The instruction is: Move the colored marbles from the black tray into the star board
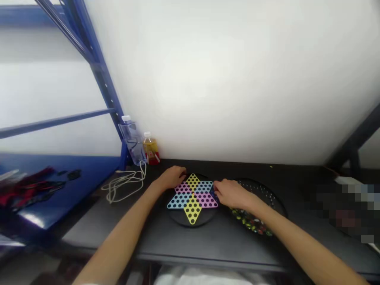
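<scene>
Along the front of the dark counter [166,241], two bare forearms reach to a round black Chinese checkers board [178,218] with a coloured star. The left hand [172,178] lies curled at the board's far left edge, its grip showing nothing held. The right hand [233,194] bends over the star's right side; whether its grip has a marble cannot be told. Just right sits a round black tray [261,192], marbles [251,221] heaped at its near side. Farther back, a white cable [124,186] lies looped below a clear plastic bottle [132,142] and an amber drink bottle [151,149], beside a blue metal shelf [59,186].
</scene>
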A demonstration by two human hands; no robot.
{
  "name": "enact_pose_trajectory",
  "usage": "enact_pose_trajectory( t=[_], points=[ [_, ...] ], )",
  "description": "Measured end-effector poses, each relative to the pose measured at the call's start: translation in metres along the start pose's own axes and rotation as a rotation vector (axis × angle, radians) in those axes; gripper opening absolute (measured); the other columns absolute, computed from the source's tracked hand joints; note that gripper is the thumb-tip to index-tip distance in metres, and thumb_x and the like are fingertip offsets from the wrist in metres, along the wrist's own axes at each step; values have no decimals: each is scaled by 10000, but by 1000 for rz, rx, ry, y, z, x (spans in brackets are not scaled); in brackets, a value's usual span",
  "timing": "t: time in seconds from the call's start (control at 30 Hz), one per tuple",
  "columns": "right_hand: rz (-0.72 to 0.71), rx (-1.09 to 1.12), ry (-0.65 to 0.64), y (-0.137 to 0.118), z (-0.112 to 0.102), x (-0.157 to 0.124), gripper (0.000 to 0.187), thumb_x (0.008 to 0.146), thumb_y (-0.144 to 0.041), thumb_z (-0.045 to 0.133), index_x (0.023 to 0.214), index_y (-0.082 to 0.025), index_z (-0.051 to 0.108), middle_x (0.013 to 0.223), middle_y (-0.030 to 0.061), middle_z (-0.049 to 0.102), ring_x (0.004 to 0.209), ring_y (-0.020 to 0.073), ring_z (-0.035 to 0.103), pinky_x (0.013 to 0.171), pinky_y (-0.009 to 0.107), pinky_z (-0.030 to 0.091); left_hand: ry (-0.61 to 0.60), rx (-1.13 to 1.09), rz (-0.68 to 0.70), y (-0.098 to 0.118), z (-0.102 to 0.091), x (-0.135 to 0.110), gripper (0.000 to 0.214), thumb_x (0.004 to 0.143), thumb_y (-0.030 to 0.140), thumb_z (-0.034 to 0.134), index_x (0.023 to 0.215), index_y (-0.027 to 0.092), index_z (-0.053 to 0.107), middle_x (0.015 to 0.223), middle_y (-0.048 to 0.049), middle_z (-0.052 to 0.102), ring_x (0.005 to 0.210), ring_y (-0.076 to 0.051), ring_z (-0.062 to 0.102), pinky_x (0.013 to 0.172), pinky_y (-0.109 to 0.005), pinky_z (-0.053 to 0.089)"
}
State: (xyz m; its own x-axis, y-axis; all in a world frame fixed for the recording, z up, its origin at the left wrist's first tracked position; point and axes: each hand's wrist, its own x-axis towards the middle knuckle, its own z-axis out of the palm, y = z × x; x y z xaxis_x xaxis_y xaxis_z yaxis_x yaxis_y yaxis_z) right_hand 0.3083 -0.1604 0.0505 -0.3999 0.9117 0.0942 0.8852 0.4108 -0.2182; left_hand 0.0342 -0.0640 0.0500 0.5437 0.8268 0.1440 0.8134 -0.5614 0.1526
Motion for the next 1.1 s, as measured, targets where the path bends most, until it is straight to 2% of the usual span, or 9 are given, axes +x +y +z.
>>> enact_pose_trajectory(
  t=[0.1,0.2,0.33,0.43,0.53,0.67,0.8,0.97,1.1],
  points=[
    [20,311,88,9,-1,2,128,833,-311,554,835,-199,617,711,63,649,644,187,575,588,280,358,-5,-10,-3,0,1,0,221,860,293,513,965,201,684,927,-88,696,854,-213,633,761,-288,459],
    [127,960,66,23,-4,5,191,831,-389,516,822,-205,568,586,5,561,516,139,476,464,242,284,-5,-11,-1,-1,2,1,227,859,292,509,973,204,685,933,-86,698,864,-217,634,768,-290,461],
    [194,1582,10,35,-5,10,260,791,-432,529,885,-193,567,731,35,590,555,130,480,407,220,192,2,-15,14,-2,4,1,229,860,275,504,982,205,684,961,-88,698,890,-220,636,779,-292,458],
    [209,1499,80,35,0,13,235,765,-414,597,845,-194,577,677,-1,541,494,96,377,407,214,160,10,-10,22,-2,4,1,225,861,272,499,978,204,679,959,-89,697,882,-222,637,770,-297,458],
    [143,1041,169,27,6,13,190,751,-375,646,752,-191,597,543,-49,435,464,86,307,442,225,211,12,-1,26,-2,4,1,223,866,281,493,963,203,678,946,-91,697,870,-226,637,760,-301,459],
    [-59,402,147,12,10,6,75,773,-252,622,787,-197,672,589,-15,544,553,124,464,569,256,330,13,9,25,-1,4,1,219,860,271,496,957,204,681,948,-91,696,874,-221,636,769,-296,461],
    [-73,128,70,3,9,-1,176,829,-191,540,934,-209,680,868,68,692,783,197,610,675,279,372,14,20,34,-1,5,1,222,865,270,488,963,208,677,950,-86,697,879,-216,640,777,-293,464],
    [-27,227,71,4,7,0,150,873,-292,516,903,-194,625,834,66,671,765,193,594,681,284,379,4,57,38,-2,4,2,228,875,278,469,975,212,663,959,-76,696,880,-208,641,758,-283,466],
    [117,871,115,12,5,6,283,913,-414,411,780,-194,528,586,-15,495,511,115,411,497,235,307,-2,73,50,-2,5,2,227,876,276,461,972,214,657,959,-73,694,879,-209,640,756,-285,469]
  ],
)
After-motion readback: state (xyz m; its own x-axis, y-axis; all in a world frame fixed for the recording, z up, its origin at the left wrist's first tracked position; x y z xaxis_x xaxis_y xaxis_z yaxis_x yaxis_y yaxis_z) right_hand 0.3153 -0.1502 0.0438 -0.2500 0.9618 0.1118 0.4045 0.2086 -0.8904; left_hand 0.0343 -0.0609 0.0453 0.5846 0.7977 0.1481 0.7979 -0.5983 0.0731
